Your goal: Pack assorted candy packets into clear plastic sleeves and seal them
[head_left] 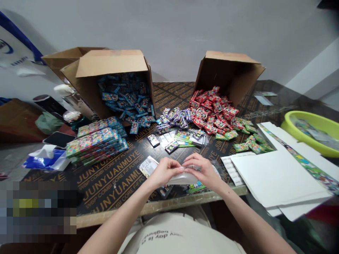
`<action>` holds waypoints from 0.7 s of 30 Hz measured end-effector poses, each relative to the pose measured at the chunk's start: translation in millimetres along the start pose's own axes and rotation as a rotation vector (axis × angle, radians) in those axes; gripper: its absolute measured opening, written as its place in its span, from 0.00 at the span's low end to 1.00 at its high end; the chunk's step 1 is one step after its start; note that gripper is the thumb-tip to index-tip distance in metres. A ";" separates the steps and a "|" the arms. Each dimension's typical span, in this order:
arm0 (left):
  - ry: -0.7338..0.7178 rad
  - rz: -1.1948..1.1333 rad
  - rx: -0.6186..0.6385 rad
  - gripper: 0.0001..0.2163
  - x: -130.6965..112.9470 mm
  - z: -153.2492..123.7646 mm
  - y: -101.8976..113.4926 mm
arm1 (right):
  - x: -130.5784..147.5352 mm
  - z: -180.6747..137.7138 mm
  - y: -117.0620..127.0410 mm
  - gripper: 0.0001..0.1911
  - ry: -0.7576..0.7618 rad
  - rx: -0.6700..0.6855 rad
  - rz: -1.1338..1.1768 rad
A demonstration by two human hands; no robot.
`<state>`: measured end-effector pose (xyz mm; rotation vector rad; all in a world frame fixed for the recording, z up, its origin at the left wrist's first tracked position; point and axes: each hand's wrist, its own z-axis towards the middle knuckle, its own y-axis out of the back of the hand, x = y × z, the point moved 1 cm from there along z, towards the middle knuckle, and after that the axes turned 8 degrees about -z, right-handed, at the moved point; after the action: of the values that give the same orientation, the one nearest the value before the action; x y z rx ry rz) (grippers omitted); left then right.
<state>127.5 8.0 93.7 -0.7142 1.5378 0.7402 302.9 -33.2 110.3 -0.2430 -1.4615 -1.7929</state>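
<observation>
Near the table's front edge, my left hand (166,171) and my right hand (202,170) meet with fingertips pinched on a whitish, see-through plastic bag (178,180). Its far parts are hidden by my fingers, and I cannot tell what is inside. Under and beside the hands lie printed cards in plastic (148,166) and a green printed card (196,186). Just beyond are two loose small packets, one dark and white (153,140), the other (172,146) beside it. Behind them are more flat printed sheets (185,137) and a heap of purple packets (176,118).
A carton (111,65) spills blue packets (127,102); another carton (231,58) stands behind red packets (212,109). Green packets (255,144) lie to the right, near white card sheets (275,173) and a yellow-green basin (288,132). Stacked printed boxes (95,141) and a phone (59,139) sit left.
</observation>
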 end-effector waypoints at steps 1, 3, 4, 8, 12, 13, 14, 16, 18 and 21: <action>-0.001 -0.018 -0.006 0.12 0.2 0.3 0.5 | 0.2 -0.3 -1.9 0.07 0.040 -0.038 -0.061; 0.018 -0.088 -0.013 0.13 1.8 0.5 2.2 | 0.0 -1.9 -4.7 0.08 0.113 -0.124 -0.132; 0.037 -0.129 -0.015 0.14 3.0 0.3 3.2 | 0.0 -2.7 -5.1 0.08 0.128 -0.164 -0.116; 0.109 -0.210 -0.024 0.14 7.2 -1.1 5.4 | 1.3 -1.7 -2.5 0.16 -0.041 -0.257 0.199; 0.072 -0.177 0.007 0.13 7.9 0.2 5.9 | -2.7 2.8 -6.0 0.36 -0.239 -0.051 0.422; 0.058 -0.154 -0.001 0.13 8.5 0.9 6.9 | -5.7 3.0 -7.2 0.35 -0.277 -0.036 0.442; 0.050 -0.127 -0.028 0.13 9.7 1.7 8.5 | -8.9 2.9 -8.1 0.34 -0.308 -0.050 0.459; 0.059 -0.084 -0.095 0.12 13.9 2.7 12.3 | -14.7 2.1 -8.7 0.34 -0.338 -0.071 0.472; 0.083 -0.094 -0.124 0.12 19.8 3.2 15.1 | -17.2 1.4 -8.1 0.34 -0.323 -0.025 0.396; 0.098 -0.153 -0.081 0.13 27.0 3.3 14.9 | -14.7 1.8 -6.9 0.32 -0.213 0.029 0.158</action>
<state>115.3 19.0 67.5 -0.9299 1.5288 0.6631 307.5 -24.8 97.0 -0.5342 -1.5674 -1.6566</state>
